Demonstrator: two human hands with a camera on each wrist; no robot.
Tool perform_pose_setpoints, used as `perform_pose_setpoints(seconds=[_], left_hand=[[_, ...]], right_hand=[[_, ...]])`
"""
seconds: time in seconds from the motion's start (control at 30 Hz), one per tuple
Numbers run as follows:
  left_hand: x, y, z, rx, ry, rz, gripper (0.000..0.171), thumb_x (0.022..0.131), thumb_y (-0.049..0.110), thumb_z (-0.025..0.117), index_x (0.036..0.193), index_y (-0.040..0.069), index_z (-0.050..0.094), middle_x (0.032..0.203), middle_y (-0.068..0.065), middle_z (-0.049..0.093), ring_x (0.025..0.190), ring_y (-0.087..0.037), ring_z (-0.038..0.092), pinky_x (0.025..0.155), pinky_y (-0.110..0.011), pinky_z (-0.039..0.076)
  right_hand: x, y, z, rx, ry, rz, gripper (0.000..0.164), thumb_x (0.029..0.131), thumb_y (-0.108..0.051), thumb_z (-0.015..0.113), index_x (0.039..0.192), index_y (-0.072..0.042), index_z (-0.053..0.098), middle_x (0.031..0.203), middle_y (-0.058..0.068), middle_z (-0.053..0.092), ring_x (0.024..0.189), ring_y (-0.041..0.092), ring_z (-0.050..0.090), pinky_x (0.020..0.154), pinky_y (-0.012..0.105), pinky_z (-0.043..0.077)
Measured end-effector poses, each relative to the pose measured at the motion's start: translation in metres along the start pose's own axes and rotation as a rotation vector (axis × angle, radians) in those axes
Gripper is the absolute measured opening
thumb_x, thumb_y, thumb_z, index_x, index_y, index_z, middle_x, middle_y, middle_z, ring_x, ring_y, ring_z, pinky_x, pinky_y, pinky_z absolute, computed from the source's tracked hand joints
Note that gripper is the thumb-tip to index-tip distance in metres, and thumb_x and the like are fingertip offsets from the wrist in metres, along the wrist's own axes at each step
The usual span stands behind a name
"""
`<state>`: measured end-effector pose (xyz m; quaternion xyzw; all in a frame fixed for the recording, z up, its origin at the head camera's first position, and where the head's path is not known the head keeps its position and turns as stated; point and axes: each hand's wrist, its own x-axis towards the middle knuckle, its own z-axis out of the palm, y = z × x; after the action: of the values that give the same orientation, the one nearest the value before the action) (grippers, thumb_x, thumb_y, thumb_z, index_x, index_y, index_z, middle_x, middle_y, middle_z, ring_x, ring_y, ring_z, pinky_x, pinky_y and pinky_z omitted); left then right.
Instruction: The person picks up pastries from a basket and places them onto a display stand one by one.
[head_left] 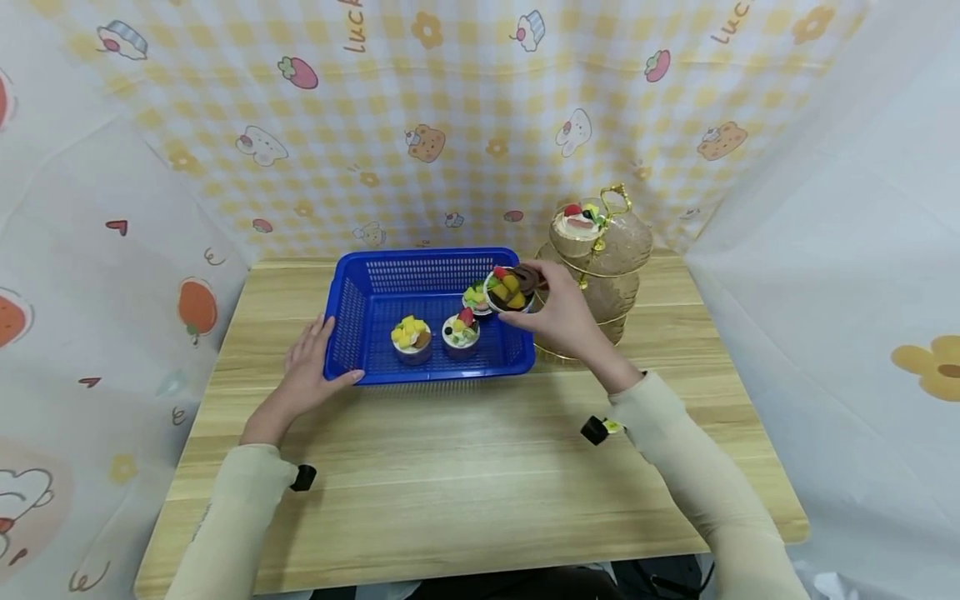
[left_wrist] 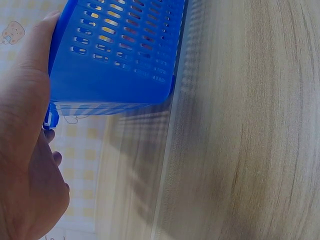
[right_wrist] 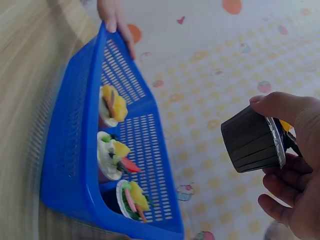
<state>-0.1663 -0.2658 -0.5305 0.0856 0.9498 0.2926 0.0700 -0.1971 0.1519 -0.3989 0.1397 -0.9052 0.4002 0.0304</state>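
My right hand (head_left: 562, 308) pinches a cupcake (right_wrist: 252, 140) in a dark pleated cup. Yellow fruit, a red berry and a chocolate swirl top it in the head view. It is raised over the right end of a blue plastic basket (head_left: 431, 377). Inside stand a cupcake with yellow cubes (head_left: 411, 335), a cupcake with a strawberry (head_left: 461, 332) and a green-and-yellow-topped cupcake (head_left: 475, 297), partly covered by the raised one. My left hand (head_left: 311, 367) holds the basket's near left corner, thumb along the front rim and fingers at the left side.
Right of the basket stands a tiered stand (head_left: 617, 296) with amber, clear-looking plates and a gold handle. A cupcake (head_left: 577, 223) sits on its top tier. The wooden table (head_left: 450, 467) backs onto a checked cloth (head_left: 465, 183), with white sheets on both sides.
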Motion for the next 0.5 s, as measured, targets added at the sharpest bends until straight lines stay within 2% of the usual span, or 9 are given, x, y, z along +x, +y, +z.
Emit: perform_pose_setpoints(seconds=[0.37, 0.5], left_hand=[[-0.001, -0.002, -0.001, 0.0, 0.013, 0.007, 0.112, 0.086, 0.053, 0.069, 0.16, 0.014, -0.004, 0.168, -0.016, -0.007, 0.153, -0.045, -0.007, 0.114, -0.075, 0.0], [0.0, -0.001, 0.0, -0.01, 0.005, 0.006, 0.112, 0.086, 0.053, 0.069, 0.16, 0.015, -0.005, 0.168, -0.016, -0.008, 0.153, -0.044, -0.008, 0.114, -0.075, -0.001]], right_hand=[[-0.019, 0.01, -0.047, 0.022, 0.195, 0.025, 0.077, 0.069, -0.019, 0.09, 0.133, 0.002, 0.053, 0.125, 0.02, 0.059, 0.111, 0.032, 0.057, 0.097, 0.045, 0.049], [-0.026, 0.02, -0.068, 0.018, 0.252, 0.08, 0.074, 0.071, -0.02, 0.089, 0.133, 0.001, 0.054, 0.125, 0.019, 0.06, 0.112, 0.033, 0.057, 0.098, 0.045, 0.047]])
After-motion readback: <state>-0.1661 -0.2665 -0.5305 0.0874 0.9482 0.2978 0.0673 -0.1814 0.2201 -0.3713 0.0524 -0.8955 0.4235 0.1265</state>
